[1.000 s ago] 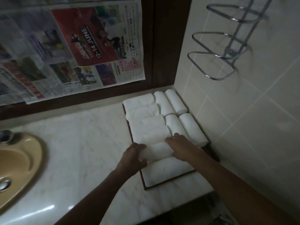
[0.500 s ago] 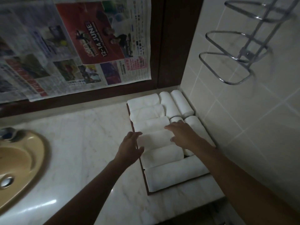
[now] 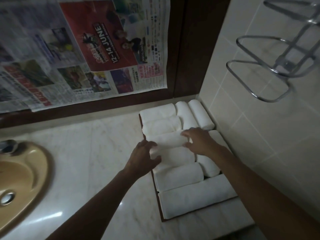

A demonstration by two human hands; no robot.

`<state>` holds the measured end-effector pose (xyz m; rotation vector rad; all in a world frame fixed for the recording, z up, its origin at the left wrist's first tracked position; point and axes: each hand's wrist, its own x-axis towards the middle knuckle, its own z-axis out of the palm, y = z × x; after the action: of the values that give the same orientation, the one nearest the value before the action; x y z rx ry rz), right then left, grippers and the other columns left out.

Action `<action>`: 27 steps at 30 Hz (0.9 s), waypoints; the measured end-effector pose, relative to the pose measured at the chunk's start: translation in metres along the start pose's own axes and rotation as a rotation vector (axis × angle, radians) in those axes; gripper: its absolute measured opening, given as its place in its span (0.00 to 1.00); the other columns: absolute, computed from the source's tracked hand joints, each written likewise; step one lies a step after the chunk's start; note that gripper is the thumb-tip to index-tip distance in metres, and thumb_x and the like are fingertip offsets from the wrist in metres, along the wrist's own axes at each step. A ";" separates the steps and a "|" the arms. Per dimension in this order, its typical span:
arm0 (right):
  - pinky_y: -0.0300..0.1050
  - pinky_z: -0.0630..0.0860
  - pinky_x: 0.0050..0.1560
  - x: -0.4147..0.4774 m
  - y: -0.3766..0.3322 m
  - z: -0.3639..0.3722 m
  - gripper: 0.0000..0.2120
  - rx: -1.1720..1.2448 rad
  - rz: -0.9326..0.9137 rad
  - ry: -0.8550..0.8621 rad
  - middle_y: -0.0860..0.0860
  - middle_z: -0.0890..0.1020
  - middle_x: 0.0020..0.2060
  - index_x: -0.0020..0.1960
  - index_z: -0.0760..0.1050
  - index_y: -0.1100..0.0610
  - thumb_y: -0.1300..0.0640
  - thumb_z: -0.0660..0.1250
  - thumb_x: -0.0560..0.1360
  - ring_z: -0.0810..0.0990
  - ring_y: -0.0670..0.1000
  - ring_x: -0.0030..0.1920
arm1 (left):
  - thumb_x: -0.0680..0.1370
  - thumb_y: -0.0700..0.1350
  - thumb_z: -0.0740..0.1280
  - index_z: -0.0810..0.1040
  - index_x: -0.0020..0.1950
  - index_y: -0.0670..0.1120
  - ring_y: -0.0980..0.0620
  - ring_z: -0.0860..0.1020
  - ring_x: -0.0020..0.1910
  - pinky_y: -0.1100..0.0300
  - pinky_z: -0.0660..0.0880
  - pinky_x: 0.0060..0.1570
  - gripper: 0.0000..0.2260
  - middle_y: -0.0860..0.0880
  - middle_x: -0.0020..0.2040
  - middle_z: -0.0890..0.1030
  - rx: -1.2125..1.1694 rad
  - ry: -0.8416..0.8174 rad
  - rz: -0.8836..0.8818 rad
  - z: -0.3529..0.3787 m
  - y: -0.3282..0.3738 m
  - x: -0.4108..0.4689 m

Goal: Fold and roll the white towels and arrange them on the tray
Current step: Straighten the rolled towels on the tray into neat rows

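Note:
Several rolled white towels lie packed on a dark wooden tray (image 3: 156, 188) in the counter's right corner. One roll (image 3: 167, 142) in the left column sits slightly raised between my hands. My left hand (image 3: 144, 156) grips its left end with curled fingers and thumb. My right hand (image 3: 199, 142) holds its right end, fingers curled round it. Behind it lie two crosswise rolls (image 3: 160, 112) and two lengthwise rolls (image 3: 199, 114). In front lie more crosswise rolls (image 3: 179, 176), the longest (image 3: 195, 200) at the tray's near edge.
A marble counter (image 3: 90, 153) carries the tray. A tan sink basin (image 3: 19, 179) is set in at the left. Newspaper (image 3: 83, 49) covers the mirror behind. A chrome wire rack (image 3: 270, 66) juts from the tiled wall on the right, above the tray.
Both hands moved farther back along the left column of rolls, from the roll near the tray's middle to one further up, and now hold that roll by its ends.

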<state>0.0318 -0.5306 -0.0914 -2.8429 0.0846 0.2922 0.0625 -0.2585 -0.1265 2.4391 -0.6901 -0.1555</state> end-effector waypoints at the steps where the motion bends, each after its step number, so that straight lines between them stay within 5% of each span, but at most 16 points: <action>1: 0.55 0.68 0.68 0.008 -0.004 -0.001 0.27 -0.011 -0.003 0.008 0.50 0.75 0.69 0.75 0.70 0.47 0.47 0.71 0.78 0.72 0.54 0.68 | 0.73 0.50 0.76 0.79 0.66 0.46 0.47 0.77 0.59 0.56 0.75 0.57 0.23 0.47 0.59 0.79 0.008 0.046 -0.001 -0.002 -0.001 0.008; 8: 0.57 0.64 0.68 0.031 -0.009 0.009 0.28 -0.211 0.013 -0.114 0.48 0.74 0.69 0.76 0.69 0.45 0.43 0.70 0.78 0.68 0.54 0.69 | 0.77 0.51 0.73 0.74 0.73 0.47 0.43 0.75 0.63 0.49 0.73 0.62 0.26 0.47 0.67 0.76 0.198 -0.128 -0.023 0.001 -0.015 0.042; 12: 0.53 0.64 0.61 0.050 -0.006 -0.007 0.21 -0.152 0.006 -0.097 0.48 0.79 0.64 0.70 0.76 0.47 0.42 0.67 0.79 0.72 0.54 0.66 | 0.75 0.52 0.74 0.77 0.68 0.46 0.44 0.76 0.60 0.48 0.75 0.60 0.24 0.47 0.63 0.78 0.078 -0.034 -0.063 -0.002 -0.020 0.051; 15: 0.56 0.66 0.64 0.078 -0.011 -0.021 0.26 -0.118 0.019 0.038 0.50 0.72 0.72 0.76 0.67 0.47 0.50 0.68 0.80 0.69 0.57 0.69 | 0.76 0.49 0.73 0.74 0.68 0.44 0.43 0.77 0.56 0.46 0.77 0.56 0.22 0.44 0.62 0.75 0.041 0.099 -0.089 -0.011 -0.021 0.074; 21: 0.57 0.65 0.66 0.098 -0.012 -0.005 0.27 -0.240 -0.012 -0.027 0.47 0.72 0.72 0.77 0.66 0.45 0.49 0.68 0.80 0.68 0.55 0.69 | 0.78 0.50 0.71 0.72 0.74 0.49 0.44 0.73 0.65 0.47 0.72 0.62 0.24 0.48 0.69 0.75 0.280 -0.070 -0.003 -0.014 -0.026 0.108; 27: 0.58 0.63 0.67 0.113 -0.009 -0.015 0.24 -0.118 0.032 -0.098 0.48 0.75 0.69 0.74 0.72 0.44 0.44 0.69 0.79 0.69 0.55 0.70 | 0.77 0.51 0.72 0.74 0.72 0.49 0.44 0.74 0.64 0.48 0.73 0.62 0.24 0.49 0.68 0.76 0.183 -0.049 -0.014 -0.011 -0.034 0.106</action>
<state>0.1459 -0.5300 -0.0985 -2.9404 0.0953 0.4567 0.1718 -0.2834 -0.1323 2.6229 -0.7374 -0.1648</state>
